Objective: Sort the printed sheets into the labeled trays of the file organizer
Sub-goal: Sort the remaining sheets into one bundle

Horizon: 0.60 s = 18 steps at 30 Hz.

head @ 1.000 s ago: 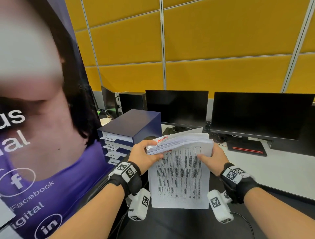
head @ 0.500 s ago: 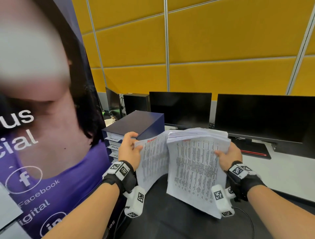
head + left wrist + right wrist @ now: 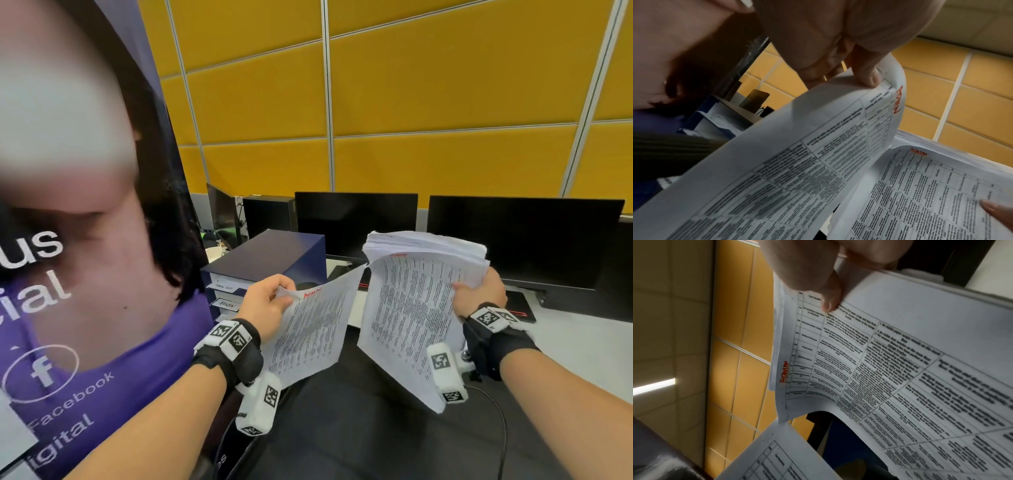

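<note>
My left hand (image 3: 270, 301) pinches the top corner of a single printed sheet (image 3: 311, 332) marked ADMIN in red; the sheet (image 3: 797, 162) hangs down from my thumb (image 3: 867, 76). My right hand (image 3: 479, 291) grips a thick stack of printed sheets (image 3: 411, 301), thumb (image 3: 830, 300) pressed on the top page (image 3: 900, 369), which also carries red ADMIN lettering. The single sheet hangs apart from the stack, to its left. The dark blue file organizer (image 3: 270, 253) stands just behind my left hand, with labeled white trays (image 3: 226, 294) facing left-front.
A large purple printed banner (image 3: 85, 274) fills the left side, close to the organizer. Black monitors (image 3: 524, 240) line the back of the white desk (image 3: 582, 342). A dark surface (image 3: 359, 428) lies below my hands. Yellow wall panels (image 3: 445, 102) stand behind.
My left hand has peeled the front sheet off the stack and drawn it leftward toward the organizer. My right hand has lifted the remaining stack slightly up and right.
</note>
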Motion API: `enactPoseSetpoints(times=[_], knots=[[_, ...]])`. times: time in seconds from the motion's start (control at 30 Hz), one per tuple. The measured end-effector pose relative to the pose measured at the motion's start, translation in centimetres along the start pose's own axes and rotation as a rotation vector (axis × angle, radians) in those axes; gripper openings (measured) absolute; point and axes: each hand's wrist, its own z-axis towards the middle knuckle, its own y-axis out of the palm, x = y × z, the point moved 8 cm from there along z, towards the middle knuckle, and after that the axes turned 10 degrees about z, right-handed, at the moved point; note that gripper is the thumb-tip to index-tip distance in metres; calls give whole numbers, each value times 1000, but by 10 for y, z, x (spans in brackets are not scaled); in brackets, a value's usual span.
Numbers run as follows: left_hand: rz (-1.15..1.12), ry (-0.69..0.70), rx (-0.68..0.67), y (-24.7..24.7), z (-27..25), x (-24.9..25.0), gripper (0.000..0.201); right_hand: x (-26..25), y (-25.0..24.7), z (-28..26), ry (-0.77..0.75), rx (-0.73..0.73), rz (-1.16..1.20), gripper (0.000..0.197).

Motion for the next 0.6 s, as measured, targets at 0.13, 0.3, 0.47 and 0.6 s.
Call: enactPoseSetpoints(times=[0.13,0.3,0.47,0.6], knots=[[20,55,-74,5,1,14,36,0,2,-1,22,-24,5,34],[-13,13,-68,1,1,10,36,-1,2,-2,35,2,-1,35],[-75,-37,-35,-3,0,5,33,-6,9,-5,8,-84,12,37],[-175,-75,90,-1,-1,9,23,-20,33,-24,-52,-346,68,36]])
